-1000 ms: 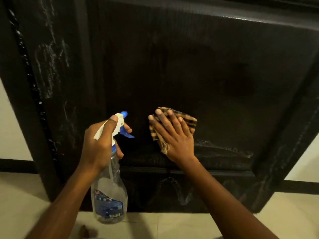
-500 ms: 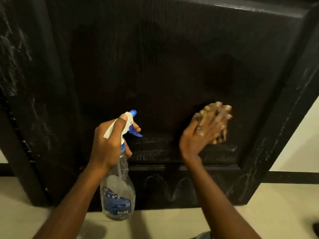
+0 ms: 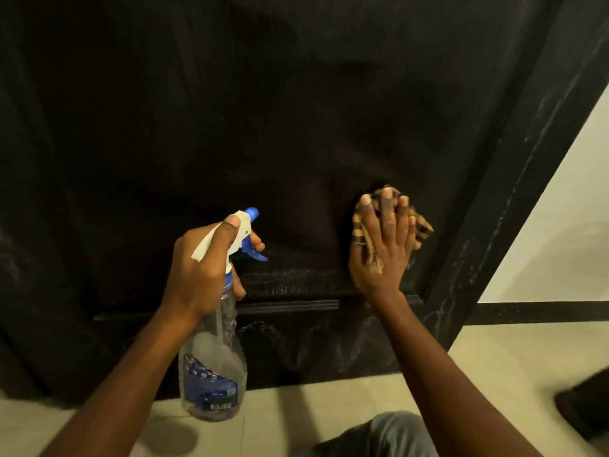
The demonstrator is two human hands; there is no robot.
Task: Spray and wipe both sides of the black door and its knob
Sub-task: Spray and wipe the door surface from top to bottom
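Right hand (image 3: 382, 252) has swept cloth (image 3: 423, 227) rightward to door (image 3: 296, 110) panel's lower-right, fingers spread flat; left hand (image 3: 201, 268) grips bottle (image 3: 214, 367). Wiping continues.

Nothing here can be read. The spray bottle (image 3: 214, 374) carries a blue label (image 3: 209, 387) low on its clear body, with a pale strip along the bottom edge, but the print on it is too small and blurred to make out any word, brand or number.
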